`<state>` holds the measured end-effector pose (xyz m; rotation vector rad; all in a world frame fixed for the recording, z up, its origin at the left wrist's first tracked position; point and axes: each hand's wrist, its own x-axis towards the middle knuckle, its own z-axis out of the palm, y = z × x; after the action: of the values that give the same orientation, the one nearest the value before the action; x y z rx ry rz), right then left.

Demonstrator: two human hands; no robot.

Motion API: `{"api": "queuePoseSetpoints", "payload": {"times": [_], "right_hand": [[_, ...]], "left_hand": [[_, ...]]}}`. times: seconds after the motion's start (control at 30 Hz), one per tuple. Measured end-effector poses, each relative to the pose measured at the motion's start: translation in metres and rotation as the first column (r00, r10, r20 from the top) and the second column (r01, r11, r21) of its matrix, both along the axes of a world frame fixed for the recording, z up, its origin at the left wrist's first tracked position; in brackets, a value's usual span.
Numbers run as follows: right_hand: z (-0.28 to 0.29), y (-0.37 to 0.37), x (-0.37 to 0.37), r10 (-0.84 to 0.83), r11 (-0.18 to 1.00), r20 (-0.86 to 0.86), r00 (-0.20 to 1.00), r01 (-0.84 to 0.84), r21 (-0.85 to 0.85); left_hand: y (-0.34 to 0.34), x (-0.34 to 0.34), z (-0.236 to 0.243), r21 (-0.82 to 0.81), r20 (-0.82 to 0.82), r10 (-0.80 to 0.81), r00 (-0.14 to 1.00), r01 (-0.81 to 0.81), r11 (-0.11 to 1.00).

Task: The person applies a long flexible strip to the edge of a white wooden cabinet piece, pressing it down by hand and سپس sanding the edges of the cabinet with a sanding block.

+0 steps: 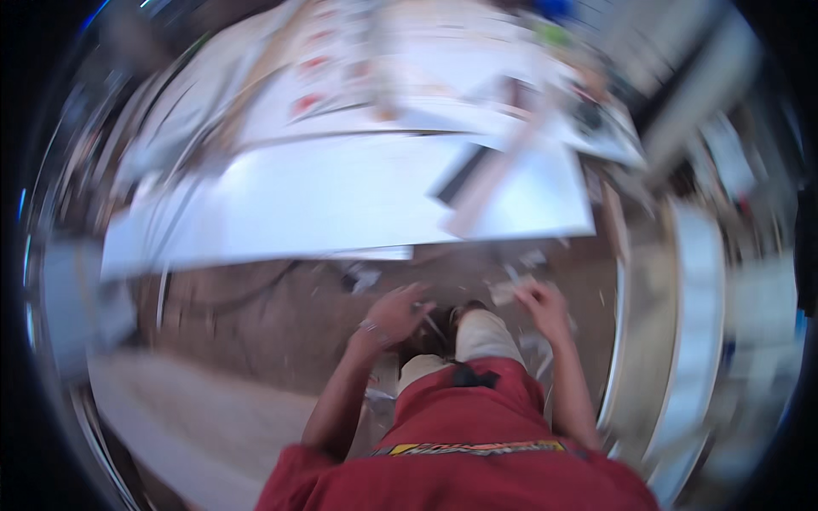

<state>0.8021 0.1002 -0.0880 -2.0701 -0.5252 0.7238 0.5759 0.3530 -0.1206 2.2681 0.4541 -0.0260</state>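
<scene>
Motion smears the whole view. My left hand (397, 315) hangs in front of my body, below the near edge of a white-topped table, its fingers half curled. Blur hides whether anything is in it. Off to its right, my right hand (544, 307) has its fingers drawn together. A small pale piece (503, 294) shows at those fingertips, but whether it is held or lies on the floor behind cannot be made out. Neither hand touches the large white sheet (324, 196) on the table.
A dark strip (464, 175) and a pale pinkish strip (494, 187) lie across the sheet's right part. Scraps litter the brown floor (256, 315). Long pale boards (694, 298) stand on the right; a wide light board (187, 426) lies at lower left.
</scene>
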Motion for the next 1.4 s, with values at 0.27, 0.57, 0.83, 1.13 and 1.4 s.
{"api": "queuePoseSetpoints", "payload": {"times": [0.27,0.57,0.83,1.13,1.4], "right_hand": [[-0.058,0.200,-0.004,0.489,0.866,-0.287,0.823,-0.498,0.048],[-0.082,0.407,0.011,0.709,0.686,0.061,0.702,-0.708,0.166],[-0.097,0.500,-0.067,0.642,0.763,-0.141,0.754,-0.646,0.017],[-0.112,0.553,-0.169,0.075,0.997,-0.247,0.966,-0.072,0.021],[-0.126,0.575,-0.264,0.117,0.976,0.075,0.990,-0.101,-0.194]], "left_hand": [[0.082,-0.093,-0.001,0.017,-0.332,0.506,0.796,-0.531,0.847],[0.130,-0.109,0.036,-0.125,-0.430,0.623,0.653,-0.727,0.675],[0.373,-0.226,0.053,-0.091,-0.351,0.705,0.616,-0.772,0.629],[0.690,-0.410,-0.006,0.409,0.325,0.813,0.484,-0.847,0.340],[0.828,-0.529,-0.076,0.380,-0.123,0.828,0.547,-0.745,0.549]]}}
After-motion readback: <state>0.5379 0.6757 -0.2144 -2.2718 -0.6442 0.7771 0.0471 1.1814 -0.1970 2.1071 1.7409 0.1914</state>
